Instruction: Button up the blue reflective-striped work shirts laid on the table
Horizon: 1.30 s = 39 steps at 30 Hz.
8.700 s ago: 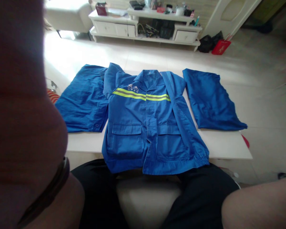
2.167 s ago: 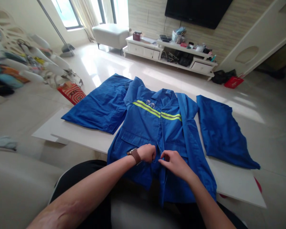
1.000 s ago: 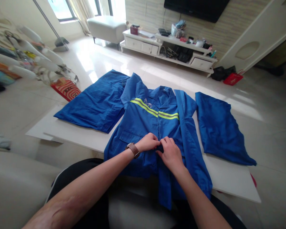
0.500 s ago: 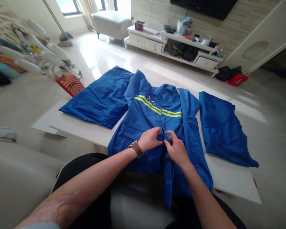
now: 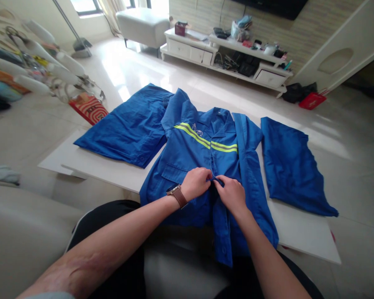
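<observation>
A blue work jacket with a yellow-and-grey reflective stripe across the chest lies front up on the white table, its collar away from me. My left hand, a brown-strapped watch at its wrist, pinches the jacket's front edge at the middle. Close beside it my right hand grips the facing front edge, fingers closed. A bit of cloth is raised between the two hands; any button there is hidden. Below them the front placket hangs loose over the table's near edge.
Folded blue garments lie to the left and right on the white table. A low white TV cabinet with clutter stands beyond. Left are a rack and a red striped bag. A red bag sits far right.
My right hand's fingers have closed more tightly on the front edge, and the cloth between my hands is drawn flatter. The placket's lower end has swung slightly right.
</observation>
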{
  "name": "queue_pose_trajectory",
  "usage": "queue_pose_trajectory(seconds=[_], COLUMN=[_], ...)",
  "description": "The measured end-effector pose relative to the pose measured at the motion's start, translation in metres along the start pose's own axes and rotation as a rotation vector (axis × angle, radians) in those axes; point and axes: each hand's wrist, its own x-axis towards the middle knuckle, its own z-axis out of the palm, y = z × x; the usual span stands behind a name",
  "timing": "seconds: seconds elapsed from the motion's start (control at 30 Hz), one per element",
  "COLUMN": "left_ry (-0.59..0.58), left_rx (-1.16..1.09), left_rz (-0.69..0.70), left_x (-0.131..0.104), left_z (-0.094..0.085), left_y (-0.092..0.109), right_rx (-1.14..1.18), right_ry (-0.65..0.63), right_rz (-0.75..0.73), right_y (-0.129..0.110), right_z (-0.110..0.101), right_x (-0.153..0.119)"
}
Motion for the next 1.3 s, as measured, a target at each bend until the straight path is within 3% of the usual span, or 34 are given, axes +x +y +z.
queue_pose_trajectory(seconds=[0.2, 0.4, 1.0, 1.3], left_ry=[0.025, 0.024, 0.044, 0.064], left_rx=[-0.03, 0.08, -0.141, -0.213], left_rz=[-0.049, 0.021, 0.063, 0.032], left_x=[0.003, 0.0, 0.007, 0.009], left_z=[-0.008, -0.009, 0.002, -0.005], left_y=[0.005, 0.001, -0.007, -0.008], right_rx=[0.051, 0.108, 0.001, 0.083], right_ry=[0.073, 0.047, 0.003, 0.014], right_rz=[0.0, -0.08, 0.013, 0.028], right_y=[0.0, 0.004, -0.003, -0.008], right_z=[0.0, 0.005, -0.002, -0.002], right_x=[0.0, 0.005, 0.013, 0.016])
